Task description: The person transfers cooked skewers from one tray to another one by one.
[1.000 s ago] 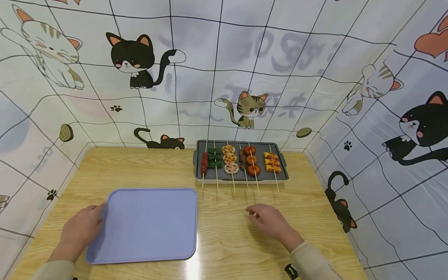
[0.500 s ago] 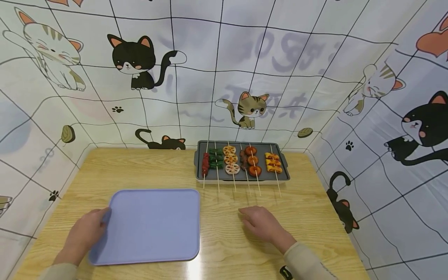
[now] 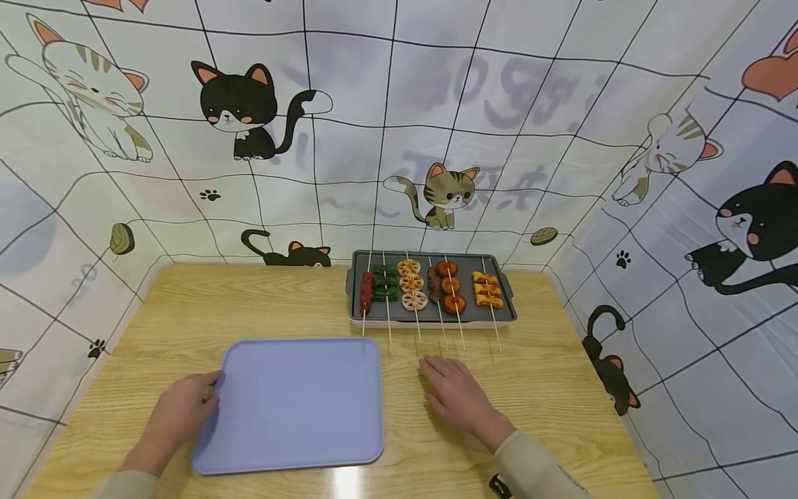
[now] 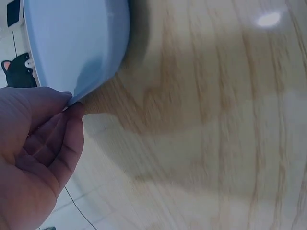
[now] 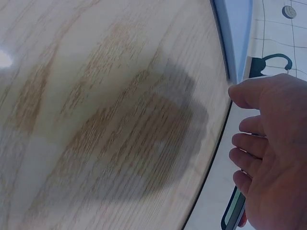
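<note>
A flat lavender-blue tray [image 3: 293, 405] with a low rim lies on the wooden table, left of centre in the head view. My left hand [image 3: 179, 410] pinches its left edge; in the left wrist view the thumb and fingers [image 4: 74, 122] meet at the tray's rim [image 4: 112, 43]. To the right of the tray my right hand [image 3: 458, 391] hovers over the tabletop, fingers loosely extended and holding nothing. The right wrist view shows the right hand [image 5: 273, 143] apart from the tray [image 5: 235, 33], its shadow falling on the wood.
Behind my right hand, against the back curtain, stands a dark grey grill plate [image 3: 464, 315]. Several skewers lie on it, including lotus root slices [image 3: 411, 283], green vegetable pieces [image 3: 385, 284] and yellow pieces [image 3: 487, 290]. Their sticks overhang its front edge. Cat-print curtains enclose the table [image 3: 249, 298].
The tray has slid to the right along the table with my left hand pinching its edge. My right hand has moved left toward the tray and its fingers have straightened.
</note>
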The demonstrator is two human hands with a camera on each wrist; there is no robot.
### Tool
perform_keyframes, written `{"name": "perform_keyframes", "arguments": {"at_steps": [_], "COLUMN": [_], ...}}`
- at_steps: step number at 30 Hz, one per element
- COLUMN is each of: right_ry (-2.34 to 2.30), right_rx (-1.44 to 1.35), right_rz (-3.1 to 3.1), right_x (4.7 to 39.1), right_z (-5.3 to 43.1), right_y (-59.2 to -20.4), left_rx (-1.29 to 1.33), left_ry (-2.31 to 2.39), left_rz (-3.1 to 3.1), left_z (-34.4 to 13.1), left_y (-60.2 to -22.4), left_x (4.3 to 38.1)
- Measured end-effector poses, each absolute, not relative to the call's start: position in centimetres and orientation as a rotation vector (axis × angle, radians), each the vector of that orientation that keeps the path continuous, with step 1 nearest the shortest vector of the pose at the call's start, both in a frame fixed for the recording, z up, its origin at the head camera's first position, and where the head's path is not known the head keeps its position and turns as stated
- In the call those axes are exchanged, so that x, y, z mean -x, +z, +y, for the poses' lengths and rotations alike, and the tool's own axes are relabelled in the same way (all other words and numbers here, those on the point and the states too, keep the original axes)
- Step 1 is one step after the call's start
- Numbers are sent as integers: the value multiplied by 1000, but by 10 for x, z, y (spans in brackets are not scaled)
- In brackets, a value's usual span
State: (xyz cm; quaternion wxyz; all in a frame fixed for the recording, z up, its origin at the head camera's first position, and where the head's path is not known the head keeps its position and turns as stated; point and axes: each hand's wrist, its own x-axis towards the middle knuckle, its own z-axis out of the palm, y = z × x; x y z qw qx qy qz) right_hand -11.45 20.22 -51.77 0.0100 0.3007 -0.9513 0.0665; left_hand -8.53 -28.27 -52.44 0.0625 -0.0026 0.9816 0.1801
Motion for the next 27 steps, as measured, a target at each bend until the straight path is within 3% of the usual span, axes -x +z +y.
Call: {"name": "perform_keyframes", "arguments": {"at_steps": [27], "right_ry": [94], "right_rx": [-817], "right_rz": [-3124], "right_x": [120], "right_z": [203], "right_y": [-530], "left_rx": [-52], "left_ry": [866], "left_rz": [2881], "left_z": [-198], "left_y": [-528], "left_x": [87]}}
